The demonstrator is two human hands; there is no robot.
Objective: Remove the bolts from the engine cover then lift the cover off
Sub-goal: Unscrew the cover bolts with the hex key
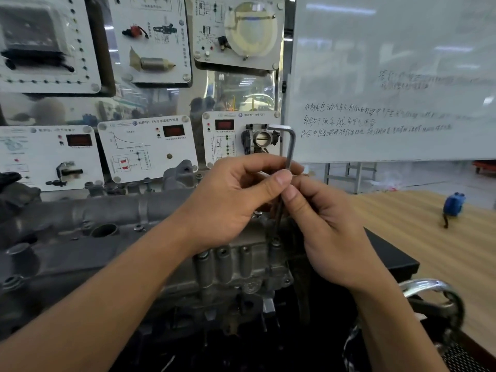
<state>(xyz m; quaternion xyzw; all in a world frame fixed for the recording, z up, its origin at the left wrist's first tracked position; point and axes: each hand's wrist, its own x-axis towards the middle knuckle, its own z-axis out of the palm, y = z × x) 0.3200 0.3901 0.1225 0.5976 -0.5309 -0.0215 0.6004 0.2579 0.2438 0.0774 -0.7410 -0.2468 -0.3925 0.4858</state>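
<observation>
Right now, two bare hands meet over the dirty grey metal engine cover [120, 210], which lies across the middle and left of the view. Both hands hold a shiny silver L-shaped hex key [290, 146] that stands almost straight up, with its short bent end on top, pointing left. The left hand [241, 194] curls its fingers and pinches the key between thumb and fingers. The right hand [322, 232] pinches the long part just below, with its thumb touching the left thumb. Under the hands the key looks dark, and it goes down to a small round bolt head [275, 240] at the right end of the cover. I cannot tell if the tip sits inside the bolt. Behind the engine hang white teaching boards with car parts [147, 149]. A big whiteboard with black writing [389, 76] stands to the right. Further right is a light wooden table [416, 237] with a small blue thing [454, 204] on it.
</observation>
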